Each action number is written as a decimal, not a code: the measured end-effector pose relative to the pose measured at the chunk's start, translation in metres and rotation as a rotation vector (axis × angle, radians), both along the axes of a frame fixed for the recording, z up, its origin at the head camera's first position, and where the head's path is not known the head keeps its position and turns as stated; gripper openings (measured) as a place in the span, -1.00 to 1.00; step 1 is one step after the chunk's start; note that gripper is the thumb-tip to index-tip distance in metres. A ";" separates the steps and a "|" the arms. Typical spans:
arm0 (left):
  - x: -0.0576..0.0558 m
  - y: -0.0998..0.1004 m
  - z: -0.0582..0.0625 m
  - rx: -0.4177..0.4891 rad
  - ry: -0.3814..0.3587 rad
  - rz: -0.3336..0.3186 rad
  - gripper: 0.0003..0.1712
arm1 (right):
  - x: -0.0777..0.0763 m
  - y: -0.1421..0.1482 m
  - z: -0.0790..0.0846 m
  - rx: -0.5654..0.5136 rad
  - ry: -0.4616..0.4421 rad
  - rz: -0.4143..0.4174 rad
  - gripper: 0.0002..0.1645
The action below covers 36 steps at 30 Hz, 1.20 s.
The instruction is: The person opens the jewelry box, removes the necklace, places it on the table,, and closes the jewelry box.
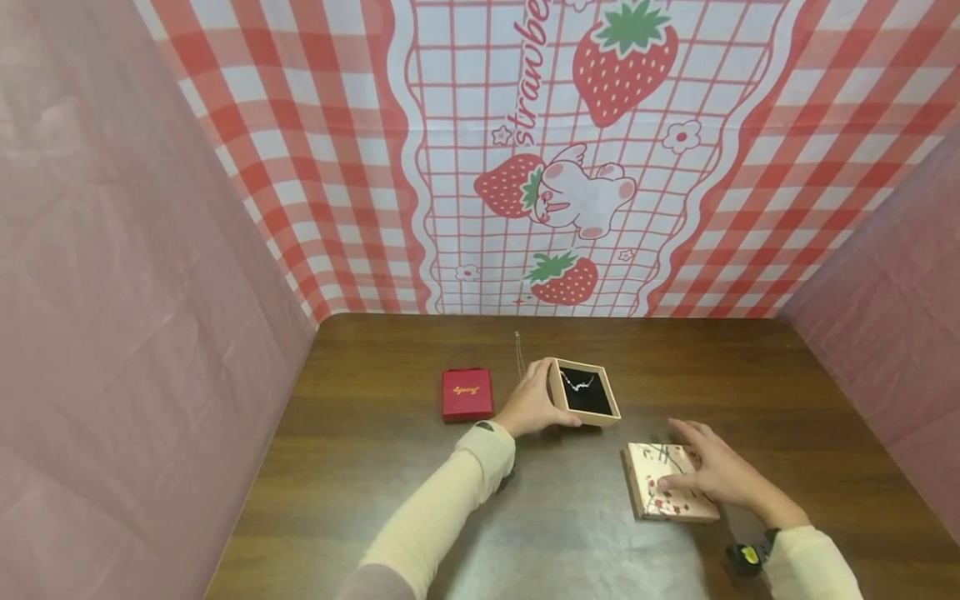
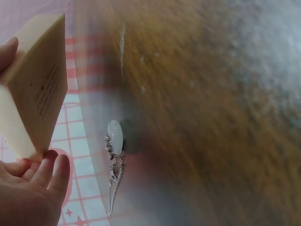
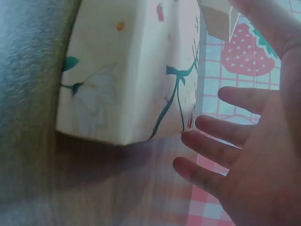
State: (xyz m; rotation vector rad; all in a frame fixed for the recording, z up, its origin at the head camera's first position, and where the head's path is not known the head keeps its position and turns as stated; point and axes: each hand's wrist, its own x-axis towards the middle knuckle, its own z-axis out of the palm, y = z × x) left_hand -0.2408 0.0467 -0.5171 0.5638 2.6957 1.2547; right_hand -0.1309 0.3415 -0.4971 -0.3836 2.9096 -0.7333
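Observation:
My left hand (image 1: 534,404) grips a cream jewelry box base (image 1: 557,387) by its left side, thumb at the near edge and fingers at the far side. Tilted above the table, the box holds a black pad (image 1: 588,398) with a silver necklace (image 1: 579,384) on it. Printed text (image 2: 44,89) shows on its underside in the left wrist view. Over the floral box lid (image 1: 651,479) at the right, my right hand (image 1: 722,471) hovers with its fingers spread. Those fingers are straight beside the lid in the right wrist view.
A red square box (image 1: 467,394) with gold lettering stands left of my left hand. Behind that hand lies a silver chain (image 1: 519,350); its white oval pendant (image 2: 115,136) shows in the left wrist view. A strawberry-print cloth (image 1: 525,275) hangs at the table's back edge.

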 end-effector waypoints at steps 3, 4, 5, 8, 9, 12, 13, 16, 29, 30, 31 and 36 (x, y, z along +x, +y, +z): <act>0.000 0.000 -0.001 -0.001 0.006 0.000 0.34 | -0.007 -0.001 0.002 -0.017 -0.003 -0.009 0.23; -0.001 0.000 -0.001 -0.002 0.008 0.000 0.34 | -0.010 -0.002 0.004 -0.020 -0.007 -0.010 0.23; -0.001 0.000 -0.001 -0.002 0.010 -0.001 0.34 | -0.012 -0.002 0.005 -0.024 -0.012 -0.012 0.23; -0.001 0.001 -0.002 0.000 0.011 -0.007 0.34 | -0.018 -0.004 0.010 -0.033 -0.032 -0.018 0.23; -0.001 0.001 -0.002 -0.002 0.012 -0.008 0.34 | -0.020 -0.005 0.011 -0.039 -0.034 -0.019 0.23; -0.001 0.001 -0.002 -0.006 0.013 -0.008 0.33 | -0.025 -0.006 0.014 -0.046 -0.037 -0.019 0.22; 0.000 0.001 -0.002 -0.006 0.015 -0.008 0.32 | -0.026 -0.007 0.015 -0.048 -0.037 -0.019 0.22; 0.000 0.001 -0.001 -0.001 0.019 -0.009 0.31 | -0.030 -0.008 0.017 -0.049 -0.042 -0.019 0.22; 0.001 0.001 0.002 0.010 0.026 -0.013 0.31 | -0.056 -0.016 0.022 -0.097 -0.026 0.005 0.21; 0.001 0.001 0.002 0.011 0.028 -0.014 0.32 | -0.059 -0.017 0.022 -0.099 -0.024 0.007 0.21; 0.001 0.000 0.002 0.010 0.030 -0.015 0.32 | -0.061 -0.018 0.023 -0.103 -0.026 0.010 0.21; 0.002 0.000 0.002 0.018 0.031 -0.014 0.30 | -0.071 -0.023 0.027 -0.135 -0.057 0.011 0.23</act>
